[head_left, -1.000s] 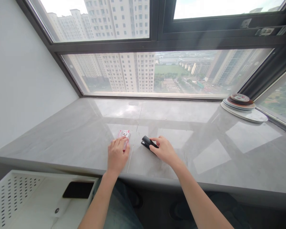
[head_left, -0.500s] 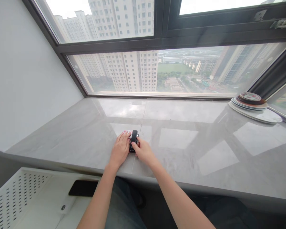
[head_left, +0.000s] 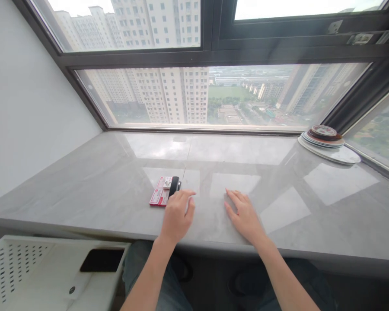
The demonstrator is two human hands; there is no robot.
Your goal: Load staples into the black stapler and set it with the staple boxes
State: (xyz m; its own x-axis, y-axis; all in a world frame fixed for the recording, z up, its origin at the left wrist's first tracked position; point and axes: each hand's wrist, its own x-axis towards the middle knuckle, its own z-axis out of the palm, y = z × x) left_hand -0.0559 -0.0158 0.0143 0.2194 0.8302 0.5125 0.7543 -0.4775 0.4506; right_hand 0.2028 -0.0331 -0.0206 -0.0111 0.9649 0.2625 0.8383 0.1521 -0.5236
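Note:
A black stapler-like object (head_left: 174, 186) lies on the grey marble sill, against the right side of several red-and-white small boxes (head_left: 160, 193). My left hand (head_left: 178, 212) is just in front of the black object and partly covers its near end; its fingers are apart and hold nothing. Farther right, my right hand (head_left: 243, 214) hovers over or rests on the sill with thumb and fingers apart, holding nothing.
At the right end of the sill (head_left: 94, 181) stands a stack of round plates or lids (head_left: 326, 140). Below the front edge on the left is a white perforated container (head_left: 60, 259) with a black flat object (head_left: 103, 260). Windows rise behind.
Both hands have let go of the black object and boxes. My right hand has moved well to the right, my left slightly right and nearer. The view has shifted slightly.

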